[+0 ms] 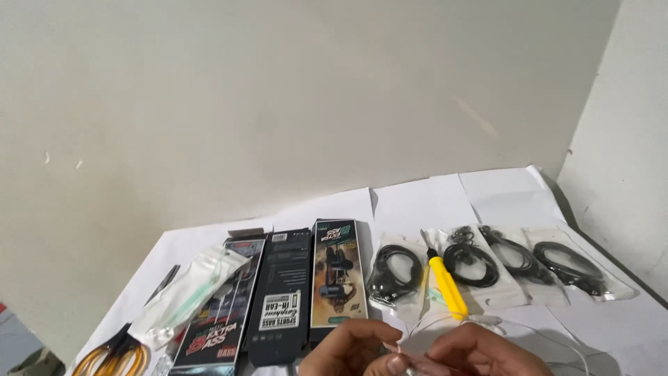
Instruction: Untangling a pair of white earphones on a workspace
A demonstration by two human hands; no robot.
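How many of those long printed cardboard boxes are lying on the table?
3, side by side left of centre: the left box under a clear pouch, the black middle box, and the right box nearest the hands. More could lie below the picture's edge.

Even, soft light w/ no hard shadows; wall (278, 90) looks flat & a bit dim. Slight glare on clear plastic bags (188, 292). Near-edge fingers (390, 355) blurred, rest fairly sharp.
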